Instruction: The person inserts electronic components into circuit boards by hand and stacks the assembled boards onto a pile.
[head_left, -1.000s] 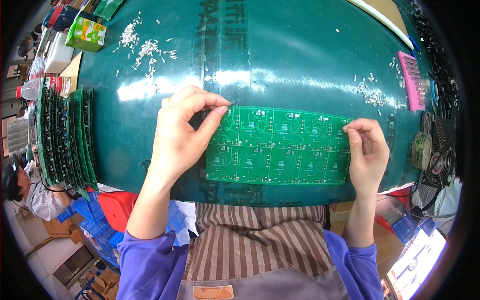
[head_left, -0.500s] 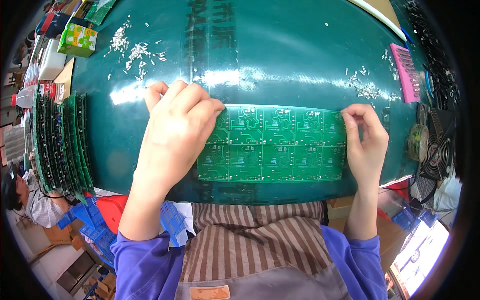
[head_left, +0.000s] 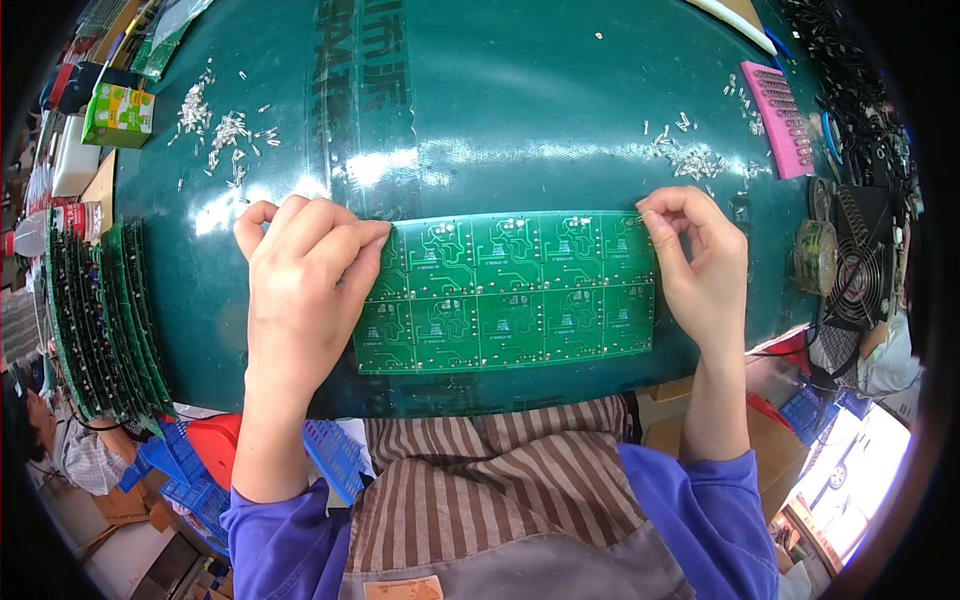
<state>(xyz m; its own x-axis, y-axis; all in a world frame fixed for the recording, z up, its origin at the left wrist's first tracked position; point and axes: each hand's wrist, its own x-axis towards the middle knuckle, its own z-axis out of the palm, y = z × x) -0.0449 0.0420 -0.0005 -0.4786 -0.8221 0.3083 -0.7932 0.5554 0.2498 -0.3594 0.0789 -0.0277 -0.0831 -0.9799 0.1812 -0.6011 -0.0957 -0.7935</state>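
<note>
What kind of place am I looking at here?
Probably an electronics assembly workshop: a green circuit board panel lies on a green work table, more boards stand stacked at the left, and small metal parts are scattered about.

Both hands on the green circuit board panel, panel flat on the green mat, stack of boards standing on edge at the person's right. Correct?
Not quite: the stack of boards stands on edge at the person's left, not the right, as the head view shows. The rest holds: the left hand and right hand are both on the green circuit board panel, which lies flat on the green mat.
</note>
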